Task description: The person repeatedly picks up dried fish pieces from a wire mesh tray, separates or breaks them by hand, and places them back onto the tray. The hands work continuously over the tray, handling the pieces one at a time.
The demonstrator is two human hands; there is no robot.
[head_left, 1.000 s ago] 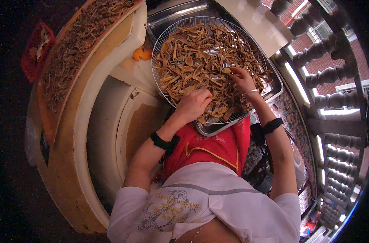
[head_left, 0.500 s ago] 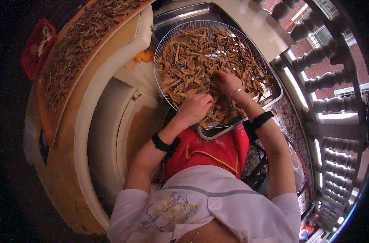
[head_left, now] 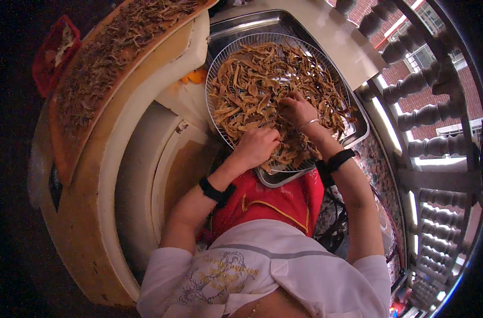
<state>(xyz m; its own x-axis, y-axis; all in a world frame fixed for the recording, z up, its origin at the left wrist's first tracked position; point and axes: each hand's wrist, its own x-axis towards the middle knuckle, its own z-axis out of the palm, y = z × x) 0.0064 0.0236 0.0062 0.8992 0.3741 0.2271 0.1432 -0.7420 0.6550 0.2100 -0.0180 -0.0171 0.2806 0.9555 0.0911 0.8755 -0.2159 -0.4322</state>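
A round wire basket [head_left: 211, 100] holds a loose layer of dried brown strips [head_left: 247, 87], curled and leathery-looking; I cannot tell what they are. It rests in a shiny metal tray [head_left: 276, 180]. My left hand [head_left: 256, 147] is at the basket's near side, fingers pinched together among the strips. A little farther and to the right, my right hand [head_left: 298, 112] curls palm-down, its fingertips closed on the strips. Both sets of fingertips are partly hidden. The hands are close together but not touching.
To the left, an orange-brown board [head_left: 66, 153] covered with thin dried shreds lies on a pale curved ledge [head_left: 110, 212]. A red basket [head_left: 53, 55] is beyond it. Something orange [head_left: 195, 77] sits behind the ledge. A baluster railing [head_left: 427, 135] runs along the right. Red cloth [head_left: 268, 204] covers my lap.
The whole view has shifted slightly, with the basket a little lower in it. Both hands keep nearly the same places among the strips, fingers moving only slightly.
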